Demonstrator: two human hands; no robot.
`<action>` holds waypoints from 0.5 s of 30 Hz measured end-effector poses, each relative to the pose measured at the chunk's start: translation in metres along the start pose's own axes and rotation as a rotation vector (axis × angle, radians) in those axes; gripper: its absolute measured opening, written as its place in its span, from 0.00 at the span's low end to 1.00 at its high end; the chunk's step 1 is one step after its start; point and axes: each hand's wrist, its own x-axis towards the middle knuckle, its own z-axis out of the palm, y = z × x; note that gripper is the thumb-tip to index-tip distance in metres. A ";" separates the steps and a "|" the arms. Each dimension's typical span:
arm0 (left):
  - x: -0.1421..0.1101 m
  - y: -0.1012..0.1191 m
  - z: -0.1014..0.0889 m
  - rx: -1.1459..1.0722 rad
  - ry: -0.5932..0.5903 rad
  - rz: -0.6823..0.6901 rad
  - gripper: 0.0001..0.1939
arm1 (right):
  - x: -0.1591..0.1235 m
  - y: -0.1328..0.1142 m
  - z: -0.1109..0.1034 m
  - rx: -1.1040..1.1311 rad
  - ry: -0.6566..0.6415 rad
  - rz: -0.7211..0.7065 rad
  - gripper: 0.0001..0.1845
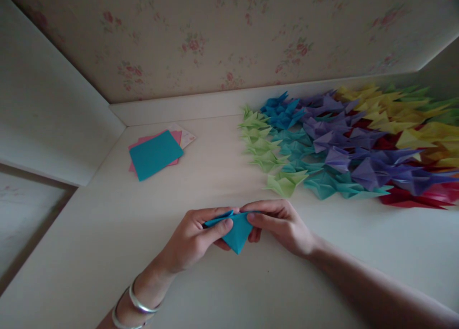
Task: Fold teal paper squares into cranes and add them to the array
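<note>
A partly folded piece of blue origami paper [238,234] is held between both hands above the white table, its pointed corner aimed down toward me. My left hand [199,235] pinches its left side, thumb on the near face and fingers behind. On the right side, my right hand [281,226] grips the upper edge between thumb and forefinger, the other fingers curled below. Parts of the paper are hidden by the fingers. Silver bangles [138,300] circle my left wrist.
Rows of folded paper cranes cover the right: light green [285,181], teal [322,181], blue [281,110], purple [373,171], yellow [390,111] and red [412,197]. Back left lies blue paper [156,154] over pink sheets [174,137]. A white panel [53,90] bounds the left; floral wallpaper [215,42] stands behind.
</note>
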 end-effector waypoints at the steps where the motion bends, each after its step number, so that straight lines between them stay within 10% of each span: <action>1: 0.000 -0.001 -0.001 -0.037 0.006 -0.009 0.12 | 0.000 0.003 -0.001 0.061 0.000 0.008 0.11; 15: -0.001 -0.003 -0.003 -0.380 0.018 -0.091 0.07 | 0.001 0.000 0.003 0.396 0.003 0.071 0.07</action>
